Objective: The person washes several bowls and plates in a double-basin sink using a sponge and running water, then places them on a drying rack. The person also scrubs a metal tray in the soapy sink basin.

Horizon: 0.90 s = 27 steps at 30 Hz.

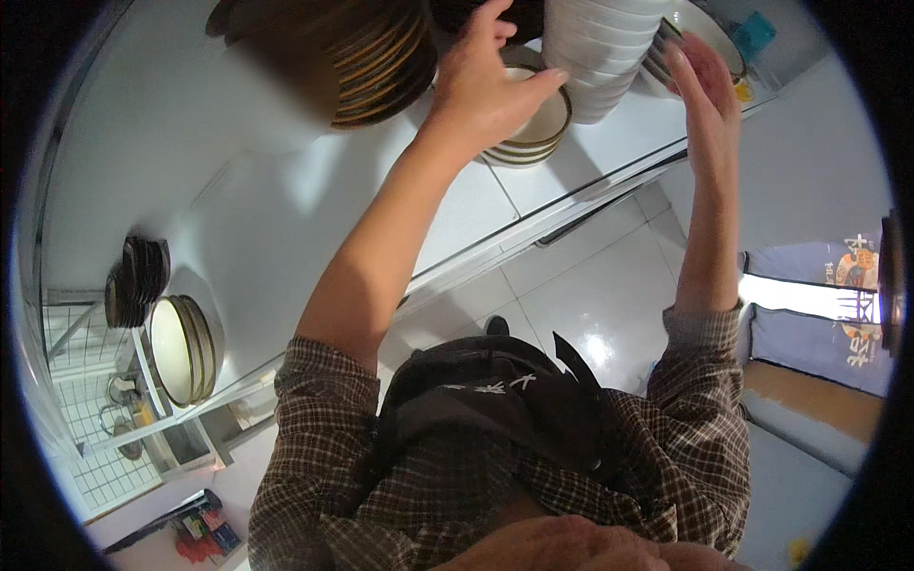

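My left hand (493, 100), thumb and fingers spread, is over a short stack of cream bowls with brown rims (525, 151). I see nothing in its grasp, and it covers part of those bowls. The thumb tip lies close to a tall stack of white bowls (600, 57); contact cannot be made out. My right hand (707, 89) is raised beside a stack of brown-rimmed dishes (703, 25) at the upper right, its thumb apart from the slightly blurred fingers. No object shows inside it; whether it touches the dishes is unclear.
Dark brown-edged dishes (382, 64) are piled left of my left hand on the white counter (471, 228). Farther left are dark stacked dishes (146, 264) and cream bowls (171, 350). The counter's front edge crosses before me, above the tiled floor (571, 285). Fabric curtains (807, 335) hang right.
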Motion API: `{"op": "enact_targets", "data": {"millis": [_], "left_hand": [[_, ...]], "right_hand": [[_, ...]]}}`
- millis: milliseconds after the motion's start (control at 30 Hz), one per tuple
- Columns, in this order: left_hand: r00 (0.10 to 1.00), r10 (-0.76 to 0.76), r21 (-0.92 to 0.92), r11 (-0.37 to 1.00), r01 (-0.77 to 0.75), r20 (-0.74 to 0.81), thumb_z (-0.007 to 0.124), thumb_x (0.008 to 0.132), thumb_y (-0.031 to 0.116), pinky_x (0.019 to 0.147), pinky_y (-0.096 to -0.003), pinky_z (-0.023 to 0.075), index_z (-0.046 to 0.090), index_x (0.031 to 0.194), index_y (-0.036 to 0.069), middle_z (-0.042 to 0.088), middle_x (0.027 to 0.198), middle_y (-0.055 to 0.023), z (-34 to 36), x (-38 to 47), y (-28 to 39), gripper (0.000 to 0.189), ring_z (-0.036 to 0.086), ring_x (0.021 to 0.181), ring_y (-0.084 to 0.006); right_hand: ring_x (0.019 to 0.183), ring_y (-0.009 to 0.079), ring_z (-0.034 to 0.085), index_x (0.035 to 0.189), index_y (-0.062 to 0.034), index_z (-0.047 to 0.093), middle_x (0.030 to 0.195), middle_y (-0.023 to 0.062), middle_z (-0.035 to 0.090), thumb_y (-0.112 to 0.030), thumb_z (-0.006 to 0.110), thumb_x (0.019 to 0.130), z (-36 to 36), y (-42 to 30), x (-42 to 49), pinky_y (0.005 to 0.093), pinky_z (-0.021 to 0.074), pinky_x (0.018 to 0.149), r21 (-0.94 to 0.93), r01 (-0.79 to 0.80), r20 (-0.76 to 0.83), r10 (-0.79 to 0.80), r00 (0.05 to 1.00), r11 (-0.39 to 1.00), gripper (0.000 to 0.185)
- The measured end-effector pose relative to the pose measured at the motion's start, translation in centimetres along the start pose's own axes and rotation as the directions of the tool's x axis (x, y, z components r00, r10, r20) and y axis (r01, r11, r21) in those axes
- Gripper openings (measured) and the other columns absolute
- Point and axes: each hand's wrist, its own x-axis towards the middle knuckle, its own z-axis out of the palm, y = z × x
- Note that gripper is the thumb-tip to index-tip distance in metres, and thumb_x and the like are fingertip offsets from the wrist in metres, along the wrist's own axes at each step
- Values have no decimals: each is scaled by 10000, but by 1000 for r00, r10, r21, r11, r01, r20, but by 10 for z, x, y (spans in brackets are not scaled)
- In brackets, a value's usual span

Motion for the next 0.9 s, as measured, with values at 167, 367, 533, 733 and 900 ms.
{"op": "enact_targets", "data": {"millis": [167,367,533,733,900], "left_hand": [[971,-240,-4,971,240,13,825,733,270,824,-383,521,546,1303,78,638,1118,-145,-42,-59,-29,663,641,885,-232],[954,-297,-12,955,298,47,827,750,298,756,-376,528,540,1294,66,620,1097,-137,-31,-102,-43,658,632,840,-229],[982,-177,28,983,179,-71,795,799,174,578,-299,548,579,1218,42,642,1081,-118,-44,-148,-32,489,648,790,-183],[923,-235,-76,972,223,-304,694,882,82,534,-232,481,637,1076,64,628,895,-57,-124,-245,-14,204,590,673,-99],[686,-365,-80,909,410,-630,619,954,76,556,-230,446,631,999,31,614,839,-40,-218,-344,6,65,539,650,-76]], "right_hand": [[827,88,588,1135,-17,676,942,20,679,-278,732,921,27,7,-82,223,477,736,10,-206,208,199,958,979,342],[931,122,609,1226,-23,638,1029,55,664,-257,746,905,54,18,-121,259,497,785,-113,-281,166,297,940,953,412],[793,82,517,1052,-14,652,875,-8,603,-240,689,954,54,21,-131,230,427,689,27,-308,203,297,933,951,250],[717,54,457,919,-33,632,805,-35,553,-156,650,978,61,-10,-185,202,372,634,41,-258,421,218,880,965,137],[723,44,496,923,-43,647,823,-43,588,-96,670,956,98,-61,-240,200,424,654,59,-189,754,80,652,980,67]]}}
